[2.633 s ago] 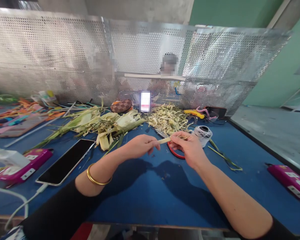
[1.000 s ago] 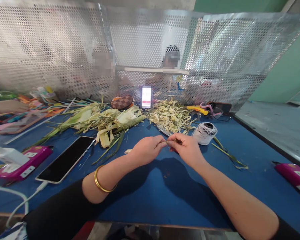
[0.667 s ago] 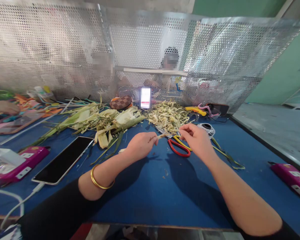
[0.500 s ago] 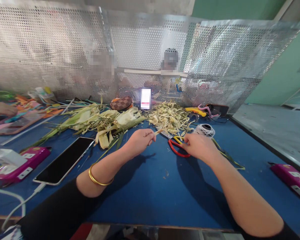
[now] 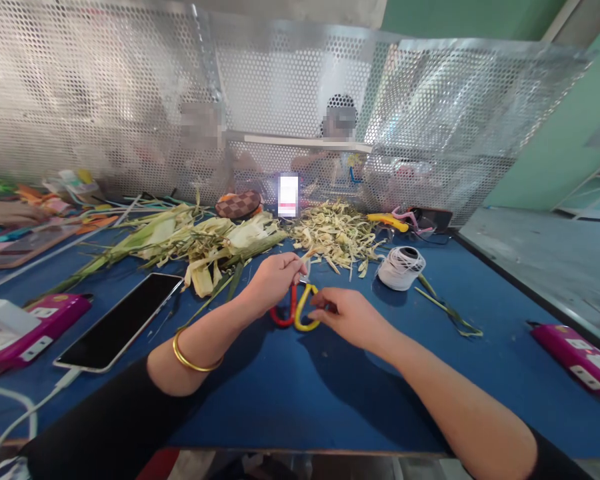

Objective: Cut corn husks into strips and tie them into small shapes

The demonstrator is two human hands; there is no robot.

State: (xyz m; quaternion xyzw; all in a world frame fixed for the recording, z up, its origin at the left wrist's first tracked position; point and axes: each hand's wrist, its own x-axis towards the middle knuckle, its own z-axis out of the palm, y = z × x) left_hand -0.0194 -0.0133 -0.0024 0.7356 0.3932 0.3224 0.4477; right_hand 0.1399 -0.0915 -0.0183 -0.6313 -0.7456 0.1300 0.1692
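Observation:
My left hand (image 5: pixel 279 279), closed in a pinch, holds a thin pale strip of corn husk (image 5: pixel 309 255). Below its fingertips lies a pair of scissors with one red handle (image 5: pixel 283 322) and one yellow handle (image 5: pixel 305 325). The blades point away from me and are partly hidden by my left hand. The fingers of my right hand (image 5: pixel 347 313) are curled at the right side of the yellow handle, gripping its edge. Beyond both hands lies a heap of shredded husk strips (image 5: pixel 336 233). Whole corn husks (image 5: pixel 220 243) are piled to the left of it.
A spool of white string (image 5: pixel 401 270) stands right of the heap. A charging phone (image 5: pixel 123 323) and a purple power strip (image 5: pixel 40 330) lie left; another purple strip (image 5: pixel 577 357) lies right. A perforated metal screen (image 5: pixel 290 87) closes off the back. Another person's hand (image 5: pixel 10 213) is far left.
My right hand has moved left with the scissors, which have turned so their handles face me. The string spool is now uncovered. My left hand has stayed nearly in place with the husk strip.

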